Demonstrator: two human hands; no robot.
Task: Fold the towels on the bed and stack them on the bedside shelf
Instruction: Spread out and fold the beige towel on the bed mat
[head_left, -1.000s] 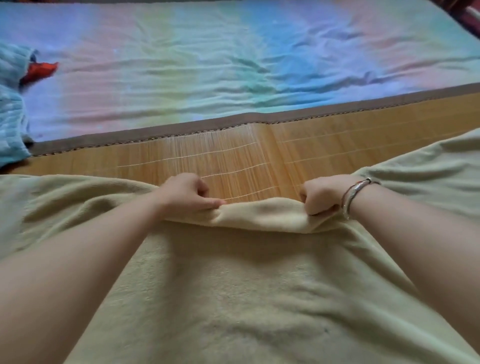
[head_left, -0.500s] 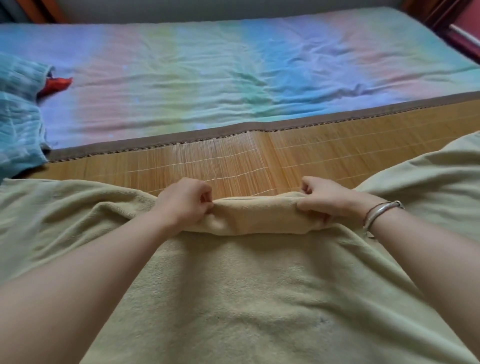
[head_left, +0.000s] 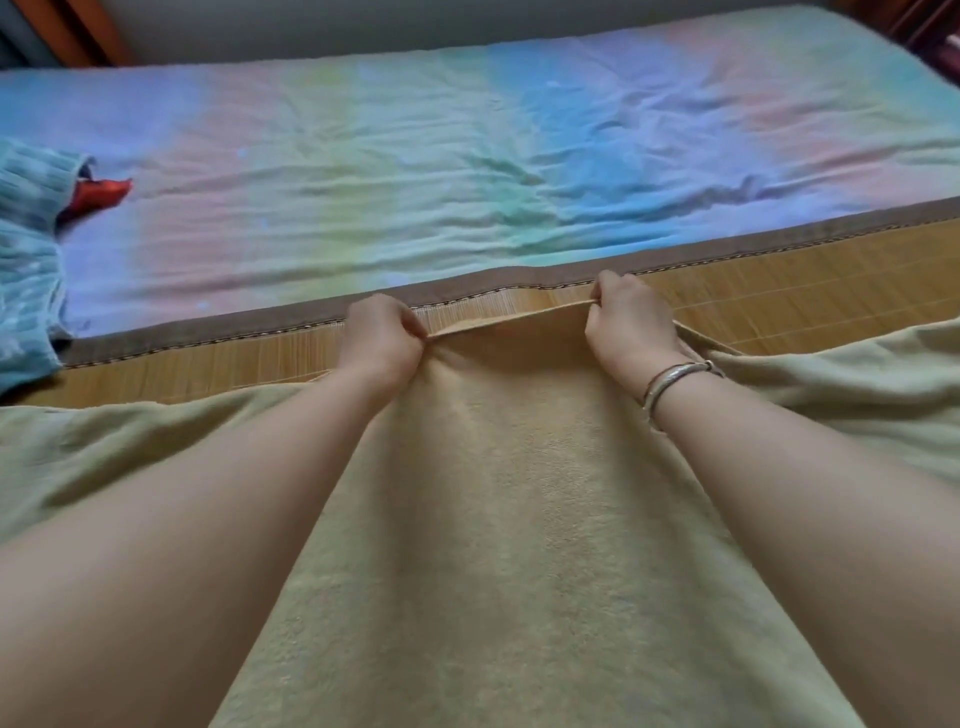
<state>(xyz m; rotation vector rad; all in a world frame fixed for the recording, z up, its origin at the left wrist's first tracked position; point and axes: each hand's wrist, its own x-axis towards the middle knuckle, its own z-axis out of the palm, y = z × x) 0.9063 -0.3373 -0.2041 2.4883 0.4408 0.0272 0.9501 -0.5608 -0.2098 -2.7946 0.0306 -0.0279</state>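
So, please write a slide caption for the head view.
Both hands, left hand and right hand, pinch the beige towel edge.

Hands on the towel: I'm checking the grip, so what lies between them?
In the head view, only the beige towel's taut far edge spans between the left hand and right hand, with the bamboo mat behind.

I lose the yellow towel (head_left: 519, 519) past the bottom and side edges. The blue knit cloth (head_left: 26, 249) is cut at left, hiding most of a red item (head_left: 101, 193). Fingers (head_left: 410, 325) curl under; tips unseen.
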